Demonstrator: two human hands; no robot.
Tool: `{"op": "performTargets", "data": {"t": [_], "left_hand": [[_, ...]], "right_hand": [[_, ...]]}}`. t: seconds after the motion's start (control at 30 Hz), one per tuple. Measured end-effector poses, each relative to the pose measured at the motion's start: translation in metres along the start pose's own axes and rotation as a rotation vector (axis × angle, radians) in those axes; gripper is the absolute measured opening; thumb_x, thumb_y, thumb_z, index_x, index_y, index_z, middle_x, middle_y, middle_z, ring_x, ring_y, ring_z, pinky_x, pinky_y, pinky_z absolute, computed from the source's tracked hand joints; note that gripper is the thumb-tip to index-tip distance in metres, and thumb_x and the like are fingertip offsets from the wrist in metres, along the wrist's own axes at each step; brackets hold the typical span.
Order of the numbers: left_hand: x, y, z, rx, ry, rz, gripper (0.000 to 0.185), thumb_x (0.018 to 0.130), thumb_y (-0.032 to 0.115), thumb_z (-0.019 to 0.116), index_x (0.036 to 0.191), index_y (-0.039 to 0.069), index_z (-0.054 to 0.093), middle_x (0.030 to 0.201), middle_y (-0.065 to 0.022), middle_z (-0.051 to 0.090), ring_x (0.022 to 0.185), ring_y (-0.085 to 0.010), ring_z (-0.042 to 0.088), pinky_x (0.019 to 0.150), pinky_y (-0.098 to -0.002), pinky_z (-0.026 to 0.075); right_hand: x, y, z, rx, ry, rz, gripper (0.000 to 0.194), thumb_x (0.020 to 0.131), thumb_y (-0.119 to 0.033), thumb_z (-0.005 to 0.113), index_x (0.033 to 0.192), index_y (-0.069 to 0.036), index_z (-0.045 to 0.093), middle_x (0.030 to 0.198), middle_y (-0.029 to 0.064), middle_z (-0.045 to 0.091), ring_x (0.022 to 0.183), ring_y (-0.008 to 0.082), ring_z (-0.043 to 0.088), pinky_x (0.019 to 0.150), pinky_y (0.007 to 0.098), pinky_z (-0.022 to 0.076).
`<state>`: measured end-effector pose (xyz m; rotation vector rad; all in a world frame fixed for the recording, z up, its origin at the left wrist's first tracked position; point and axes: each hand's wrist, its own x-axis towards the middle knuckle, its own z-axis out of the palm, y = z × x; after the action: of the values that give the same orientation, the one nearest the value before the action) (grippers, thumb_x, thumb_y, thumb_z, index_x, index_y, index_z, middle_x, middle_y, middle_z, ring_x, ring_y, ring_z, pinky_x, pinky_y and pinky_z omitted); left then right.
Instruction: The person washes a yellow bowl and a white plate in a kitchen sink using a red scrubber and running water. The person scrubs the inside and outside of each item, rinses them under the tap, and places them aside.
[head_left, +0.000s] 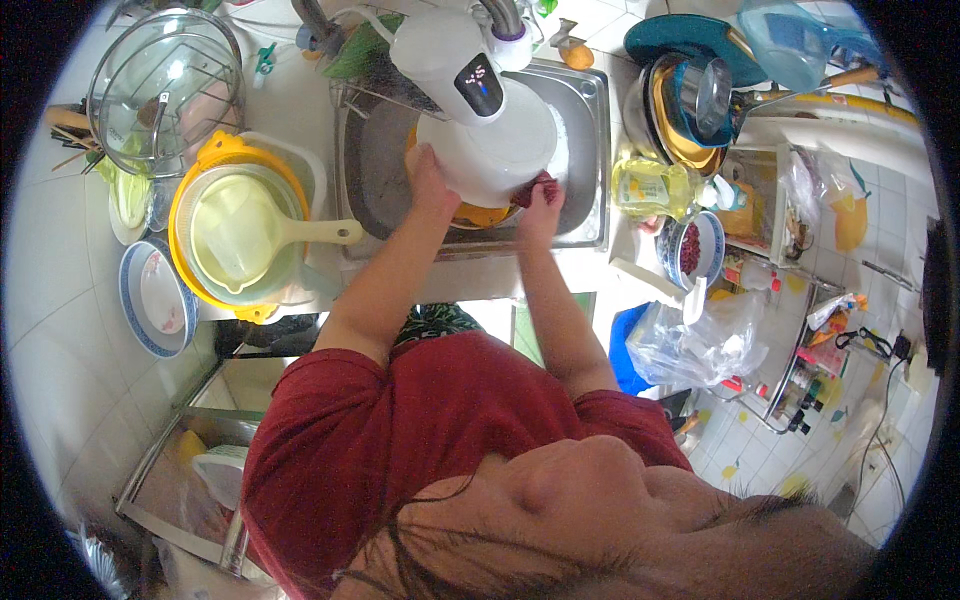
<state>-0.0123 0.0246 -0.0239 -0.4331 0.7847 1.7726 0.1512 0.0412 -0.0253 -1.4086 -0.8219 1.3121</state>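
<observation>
Over the metal sink (592, 187), my left hand (431, 184) grips the near left rim of a large white round vessel (495, 161). My right hand (541, 204) holds a dark red scrubbing pad (541, 187) against the vessel's right edge. An electric faucet heater (442, 60) with a lit display hangs above and hides part of the vessel. Under the vessel, a yellow-orange container (480, 216) shows at its near edge. White foam or water is visible in the sink to the vessel's right.
Left of the sink, a pale yellow ladle-like strainer (236, 232) lies in a yellow colander (180, 247). At right stand a dish soap bottle (649, 187), stacked bowls (652, 112) and a blue-patterned bowl of red beans (712, 255). A plastic bag (697, 345) hangs nearer me.
</observation>
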Motion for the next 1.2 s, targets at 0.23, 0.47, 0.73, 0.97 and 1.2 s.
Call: {"op": "performTargets", "data": {"t": [0.23,0.47,0.73,0.97,1.2], "left_hand": [[-0.011,-0.002,0.023,0.23,0.099,0.091,0.05,0.105,0.04,0.03,0.138,0.006,0.045,0.136,-0.0123,0.053,0.122,-0.0306,0.052,0.105,-0.0464,0.043],[-0.002,-0.001,0.01,0.104,-0.018,-0.017,0.048,0.105,0.038,0.03,0.138,0.006,0.045,0.133,-0.0124,0.055,0.119,-0.0297,0.055,0.102,-0.0447,0.046],[0.033,-0.012,0.0,0.068,-0.06,-0.041,0.046,0.103,0.032,0.046,0.14,0.005,0.044,0.134,-0.011,0.054,0.12,-0.0287,0.054,0.106,-0.0447,0.04],[0.029,-0.016,-0.009,0.195,-0.04,-0.053,0.047,0.101,0.036,0.05,0.137,0.006,0.048,0.132,-0.0092,0.056,0.121,-0.0266,0.052,0.107,-0.0427,0.039],[0.059,-0.031,-0.028,0.176,-0.246,-0.188,0.048,0.101,0.043,0.047,0.135,0.009,0.05,0.127,-0.0068,0.06,0.115,-0.026,0.057,0.101,-0.0431,0.045]], "right_hand": [[-0.048,-0.036,0.045,-1.179,-0.422,-1.209,0.031,0.086,-0.021,0.061,0.115,-0.015,0.065,0.147,0.0066,0.045,0.133,0.0316,0.043,0.104,0.0503,0.0379],[0.006,-0.095,0.075,-1.269,-0.575,-0.989,0.046,0.08,-0.039,0.069,0.12,-0.019,0.065,0.141,0.007,0.052,0.13,0.0279,0.048,0.103,0.0518,0.0388],[0.064,-0.063,0.016,-0.855,-0.335,-0.833,0.036,0.076,-0.031,0.075,0.102,-0.007,0.066,0.103,0.0161,0.066,0.098,0.0351,0.062,0.088,0.0428,0.0484],[0.073,-0.002,-0.05,-0.23,0.162,0.071,0.029,0.09,-0.032,0.065,0.093,-0.003,0.06,0.083,0.0089,0.061,0.067,0.0206,0.057,0.06,0.0398,0.0485],[0.033,-0.04,-0.071,0.266,-0.312,0.55,0.019,0.095,-0.035,0.061,0.09,-0.017,0.056,0.066,-0.0023,0.053,0.042,0.0136,0.044,0.036,0.0258,0.0339]]}}
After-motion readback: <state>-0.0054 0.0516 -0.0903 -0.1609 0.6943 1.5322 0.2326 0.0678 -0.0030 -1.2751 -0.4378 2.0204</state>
